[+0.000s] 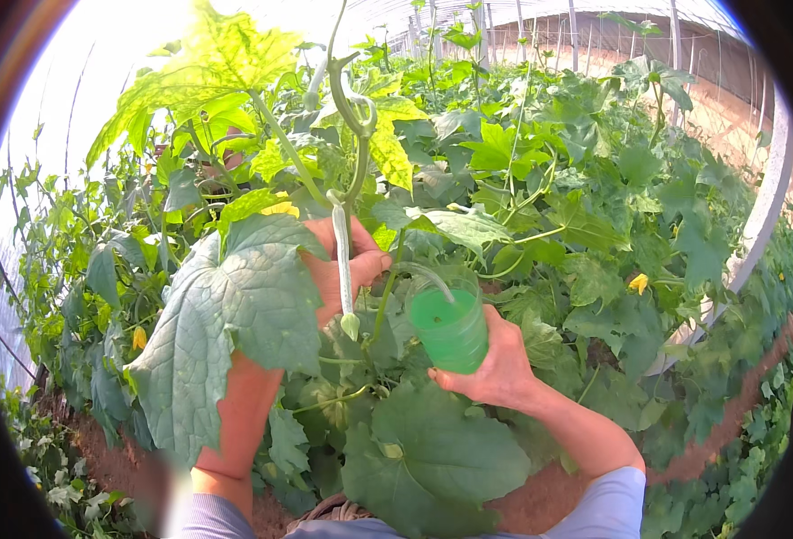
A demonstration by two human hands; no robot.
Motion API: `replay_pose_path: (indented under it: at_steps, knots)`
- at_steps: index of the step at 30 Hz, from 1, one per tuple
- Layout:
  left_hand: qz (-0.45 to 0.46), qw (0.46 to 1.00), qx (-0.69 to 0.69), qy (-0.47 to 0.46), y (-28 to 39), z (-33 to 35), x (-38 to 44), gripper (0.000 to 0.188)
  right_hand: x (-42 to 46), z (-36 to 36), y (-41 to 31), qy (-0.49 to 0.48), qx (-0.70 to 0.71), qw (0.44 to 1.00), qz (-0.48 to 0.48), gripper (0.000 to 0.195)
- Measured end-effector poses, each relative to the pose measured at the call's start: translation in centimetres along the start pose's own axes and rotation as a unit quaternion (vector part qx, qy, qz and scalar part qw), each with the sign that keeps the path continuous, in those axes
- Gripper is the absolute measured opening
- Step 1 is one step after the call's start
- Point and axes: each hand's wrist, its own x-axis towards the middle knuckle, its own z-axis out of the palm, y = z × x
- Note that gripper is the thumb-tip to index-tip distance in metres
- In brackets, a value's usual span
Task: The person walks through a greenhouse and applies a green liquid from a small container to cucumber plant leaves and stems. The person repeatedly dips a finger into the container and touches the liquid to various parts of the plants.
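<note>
My right hand (497,367) is closed around a clear plastic cup (447,337) partly filled with green liquid. A small slender gourd (350,323) dips its end into the view beside it, hanging from a thick vine stem (361,155). Behind this young fruit, my left hand (342,269) pinches a thin pale fruit (423,271) between thumb and fingers, and the curved far end of that fruit reaches into the cup. A broad green leaf (234,303) covers part of my left hand and forearm.
Dense leafy vines surround both arms. Yellow flowers (638,283) show among them. A pale post (760,215) leans at the right, and a large leaf (430,451) spreads below the cup. Brown soil (538,502) shows near my body. Strings and posts stand farther back.
</note>
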Motion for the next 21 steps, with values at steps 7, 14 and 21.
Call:
replay_pose_path:
  at_steps: [7,14,21]
  knots:
    - [0.029,0.998,-0.029,0.049,-2.5,-0.1,0.8,0.012,-0.6,0.4,1.2,0.016,0.027,0.999,0.037,0.065]
    - [0.052,0.985,-0.166,0.003,-4.7,1.0,0.3,0.018,-0.9,-0.4,3.1,0.062,-0.003,0.995,0.076,0.058]
    - [0.06,0.982,-0.176,0.042,-6.7,3.6,0.1,0.022,-0.4,-1.2,6.5,0.106,-0.023,0.986,0.128,0.056]
